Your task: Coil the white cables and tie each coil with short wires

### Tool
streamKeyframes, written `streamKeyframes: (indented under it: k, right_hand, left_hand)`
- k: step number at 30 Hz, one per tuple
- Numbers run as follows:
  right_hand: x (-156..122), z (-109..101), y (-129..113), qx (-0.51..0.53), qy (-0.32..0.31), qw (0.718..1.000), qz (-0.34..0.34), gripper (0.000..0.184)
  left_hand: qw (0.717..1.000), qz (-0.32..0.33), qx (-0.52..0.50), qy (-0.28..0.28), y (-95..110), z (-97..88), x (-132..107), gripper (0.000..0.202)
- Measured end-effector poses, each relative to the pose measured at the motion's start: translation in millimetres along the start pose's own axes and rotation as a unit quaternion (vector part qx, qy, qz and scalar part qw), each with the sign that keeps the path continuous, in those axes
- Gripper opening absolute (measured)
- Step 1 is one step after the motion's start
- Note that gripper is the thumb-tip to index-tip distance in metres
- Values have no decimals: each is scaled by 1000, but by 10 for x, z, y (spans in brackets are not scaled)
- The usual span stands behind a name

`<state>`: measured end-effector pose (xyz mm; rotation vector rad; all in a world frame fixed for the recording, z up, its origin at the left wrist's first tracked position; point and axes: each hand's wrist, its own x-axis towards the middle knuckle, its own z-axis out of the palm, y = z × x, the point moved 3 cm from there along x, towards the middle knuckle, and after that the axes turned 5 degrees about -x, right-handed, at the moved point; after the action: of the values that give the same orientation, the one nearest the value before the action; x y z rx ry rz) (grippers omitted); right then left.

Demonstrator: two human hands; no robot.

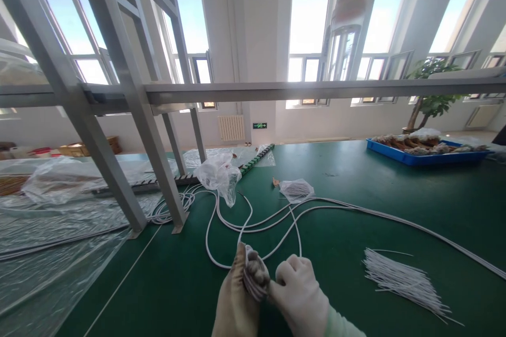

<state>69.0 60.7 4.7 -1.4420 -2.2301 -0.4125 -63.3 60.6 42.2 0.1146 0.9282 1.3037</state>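
Note:
My left hand (239,295), in a pale glove, is closed around a small bundle of coiled grey cable (255,284). From this bundle, cable (272,229) loops away over the green table. Close against its right side is my right hand (298,289), also gloved, with curled fingers and the thumb at the coil. What those fingers pinch is hidden. One cable strand runs down to the top of the right hand and disappears there. To the right lies a pile of thin white strips (405,279), which look like ties.
Metal frame legs (158,168) stand on the green table (336,253) at left, beside plastic sheeting (51,253). A slotted strip (256,160), clear bags (221,171) and a bag of thin strips (296,189) lie ahead. A blue tray (419,158) of bundles sits far right.

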Motion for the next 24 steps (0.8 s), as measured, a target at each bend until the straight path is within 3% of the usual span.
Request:
streamKeyframes:
  k: [4, 6, 7, 9, 12, 15, 17, 20, 24]
  right_hand:
    - [-114, -145, 103, 46, 7, 999, -29, 29]
    - [-137, -241, 204, 151, -14, 988, 24, 29]
    - [-144, -277, 260, 225, -32, 971, 76, 31]
    - [-165, -318, 332, 373, -71, 908, 178, 34]
    - [-209, -354, 323, 482, -57, 830, 276, 45]
    - [-256, -378, 257, 503, 2, 804, 318, 53]
    - [-275, -392, 233, 509, 27, 793, 335, 56]
    - [-275, -424, 255, 517, 47, 778, 353, 59]
    - [-253, -402, 313, 583, 28, 728, 361, 53]
  left_hand:
    - [999, 6, -40, 24, -57, 68, 1, 12]
    - [999, 0, -44, 27, -40, 32, -27, 16]
    - [999, -5, -43, 29, -38, 4, -39, 21]
    - [999, -23, -42, 25, -87, -47, -45, 35]
    - [998, -37, -42, 3, -283, -83, -4, 52]
    - [1000, -10, -29, 2, -484, -61, 43, 54]
    - [1000, -4, -9, 9, -561, -5, 50, 42]
    - [1000, -7, 19, 20, -570, 103, 27, 23]
    - [994, -10, 91, 52, -516, 136, 8, 29]
